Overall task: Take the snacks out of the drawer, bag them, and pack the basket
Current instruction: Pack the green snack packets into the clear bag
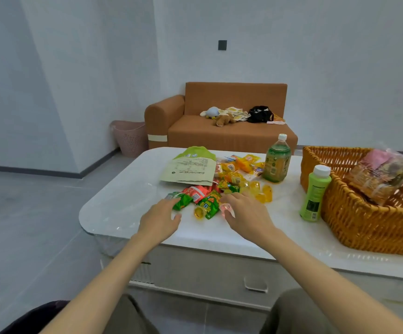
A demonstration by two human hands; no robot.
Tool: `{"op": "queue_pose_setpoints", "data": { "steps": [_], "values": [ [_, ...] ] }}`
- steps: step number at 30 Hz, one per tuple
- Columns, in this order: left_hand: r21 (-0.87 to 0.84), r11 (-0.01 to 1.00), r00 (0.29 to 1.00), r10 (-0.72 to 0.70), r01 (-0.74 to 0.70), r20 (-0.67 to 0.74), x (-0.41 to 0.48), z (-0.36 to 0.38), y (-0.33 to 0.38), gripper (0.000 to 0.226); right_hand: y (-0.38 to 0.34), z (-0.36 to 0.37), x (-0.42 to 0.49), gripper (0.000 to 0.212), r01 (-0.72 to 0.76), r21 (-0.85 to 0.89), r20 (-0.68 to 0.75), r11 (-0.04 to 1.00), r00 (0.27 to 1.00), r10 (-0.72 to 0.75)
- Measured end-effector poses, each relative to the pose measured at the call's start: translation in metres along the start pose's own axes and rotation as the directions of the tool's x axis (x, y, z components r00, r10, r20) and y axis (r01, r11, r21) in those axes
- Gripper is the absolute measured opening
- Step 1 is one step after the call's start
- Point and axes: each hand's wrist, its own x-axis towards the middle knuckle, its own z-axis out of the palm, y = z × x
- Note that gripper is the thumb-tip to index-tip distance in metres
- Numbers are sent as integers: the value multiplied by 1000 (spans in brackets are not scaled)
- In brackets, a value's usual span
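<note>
Saw two bare forearms stretched over the near edge of a white marble-patterned tabletop (123, 203), above a white drawer front (255, 284) with a recessed handle; found the left hand (159, 219) released, fingers relaxed, fingertips at a crinkled green snack packet (183, 203); found the right hand (246, 213) palm down, with a small pinkish translucent piece (227, 209) between thumb and forefinger; could not tell whether pinched or merely touched; noted between the hands a second green printed packet (208, 205) and a small yellow jelly cup (198, 212); just behind, a red foil packet (195, 192); to the right, loose yellow jelly cups (264, 192) on the tabletop; farther right, saw a light-green plastic bottle (315, 194) with a white cap, upright, just beside a woven orange wicker basket (364, 220) holding a clear bag of snacks (383, 179); beyond the pile, noted a large pale-green flat pouch (190, 171), yellow-wrapped snacks (240, 166) and a tall green tea bottle (277, 162); farthest, made out an orange sofa (219, 136) with plush toys (222, 119) and a black bag (259, 114), and a pink perforated bin (130, 138) on the floor beside.
</note>
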Motion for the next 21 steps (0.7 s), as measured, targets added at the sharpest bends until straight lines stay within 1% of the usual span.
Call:
{"op": "queue_pose_setpoints", "data": {
  "steps": [5,7,10,12,13,15,17,18,21],
  "values": [
    [37,993,987,-117,114,112,12,36,-47,55,-11,47,18,43,-13,82,127,997,992,2],
    [103,985,978,-151,137,146,19,49,-58,57,-15,65,26,47,-7,63,171,998,985,-3],
    [254,950,954,-235,184,187,28,64,-70,59,-19,93,37,53,20,3,234,1000,972,-20],
    [322,920,941,-290,223,176,34,70,-75,60,-17,112,44,56,30,-13,270,999,963,-26],
    [342,913,942,-292,223,164,36,72,-77,59,-16,120,46,55,33,-19,289,999,957,-26],
    [378,908,960,-247,181,133,38,76,-80,55,-14,134,51,52,35,-57,322,998,947,-15],
    [413,902,982,-174,127,78,40,78,-83,53,-15,142,56,58,28,-78,323,997,947,-1],
    [412,904,988,-149,117,47,42,78,-83,53,-15,143,58,58,21,-77,319,997,948,5],
    [344,928,988,-156,143,10,44,79,-82,52,-12,145,62,40,4,-42,257,999,966,6]
  ]
}}
